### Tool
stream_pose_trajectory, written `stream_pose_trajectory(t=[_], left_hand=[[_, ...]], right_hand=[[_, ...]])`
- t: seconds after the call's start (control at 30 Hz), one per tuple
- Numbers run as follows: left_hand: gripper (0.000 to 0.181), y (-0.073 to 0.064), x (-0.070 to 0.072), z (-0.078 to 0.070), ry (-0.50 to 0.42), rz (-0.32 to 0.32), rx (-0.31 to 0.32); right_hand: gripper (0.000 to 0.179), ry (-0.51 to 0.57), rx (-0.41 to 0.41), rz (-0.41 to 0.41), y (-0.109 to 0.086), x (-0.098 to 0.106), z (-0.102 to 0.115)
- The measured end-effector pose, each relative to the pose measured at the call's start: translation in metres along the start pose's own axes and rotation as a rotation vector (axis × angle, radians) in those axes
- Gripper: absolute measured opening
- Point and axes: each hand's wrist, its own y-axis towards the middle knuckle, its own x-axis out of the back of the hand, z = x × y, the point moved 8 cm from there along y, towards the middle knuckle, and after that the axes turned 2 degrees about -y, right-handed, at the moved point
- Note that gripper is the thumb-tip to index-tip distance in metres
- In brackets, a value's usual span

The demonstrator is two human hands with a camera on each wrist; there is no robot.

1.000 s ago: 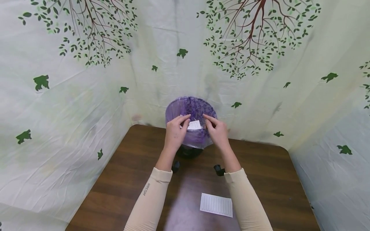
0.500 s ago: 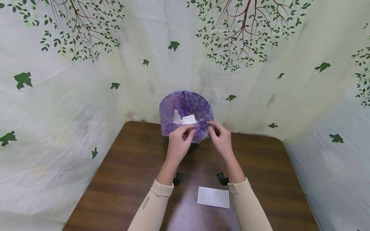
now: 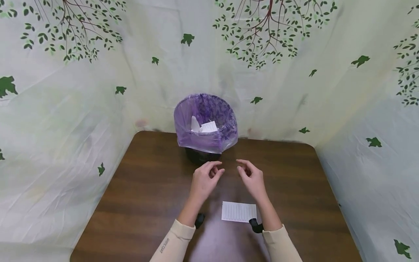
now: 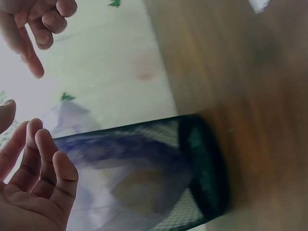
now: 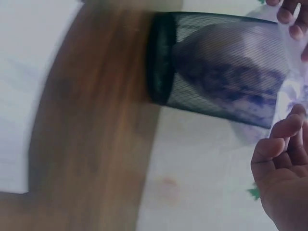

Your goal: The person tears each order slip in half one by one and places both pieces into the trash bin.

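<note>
A dark mesh wastebasket stands at the table's far edge, lined with a purple patterned bag folded over its rim. Inside lie a ruled white paper and another white piece. Both hands hover above the table on the near side of the basket, apart from each other. My left hand has loosely bent fingers and holds nothing, as the left wrist view confirms. The right hand mirrors it, thumb and fingers parted around air. A ruled white sheet lies flat between the forearms.
The brown wooden table meets a white curtain printed with trees and green leaves at the back and sides. Black wrist mounts sit beneath each wrist, the right one overlapping the sheet's corner in the head view.
Both hands have drawn back from the wastebasket's opening toward me and hang over the table. The head view has shifted, and the basket's contents show more fully now.
</note>
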Motion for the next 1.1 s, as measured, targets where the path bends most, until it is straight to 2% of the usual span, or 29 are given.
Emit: stream_pose_trajectory(t=[0.17,0.53,0.7,0.93,1.1], left_hand=[[0.024,-0.017,-0.013,0.009,0.015,0.052,0.01],[0.029,-0.039,-0.047,0.021,0.064,0.178,0.035],[0.03,-0.051,-0.058,0.026,0.093,0.221,0.052],[0.03,-0.067,-0.075,0.027,0.113,0.317,0.072],[0.03,-0.077,-0.086,0.027,0.138,0.344,0.059]], right_hand=[[0.022,-0.037,-0.072,0.025,-0.015,0.002,-0.024],[0.021,-0.075,-0.223,0.057,-0.052,-0.002,-0.074],[0.02,-0.099,-0.276,0.076,-0.067,-0.007,-0.089],[0.018,-0.165,-0.29,0.097,-0.082,-0.011,-0.096],[0.018,-0.236,-0.259,0.128,-0.087,-0.013,-0.098]])
